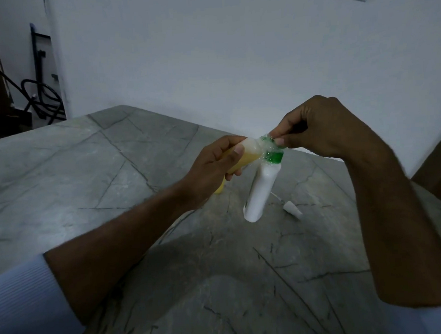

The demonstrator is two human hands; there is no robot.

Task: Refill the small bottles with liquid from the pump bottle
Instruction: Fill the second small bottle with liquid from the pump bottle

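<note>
Head view: left hand (214, 164) grips a tilted small yellow bottle (239, 157), its mouth against the green pump top (273, 152), which the right hand (319, 129) pinches; the white pump bottle (260, 190) stands on the grey surface (87, 173), a white cap (292, 209) just beside it.

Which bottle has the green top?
The tall white plastic bottle standing on the grey marble table. The small bottle with yellow liquid in the left hand has no green.
</note>
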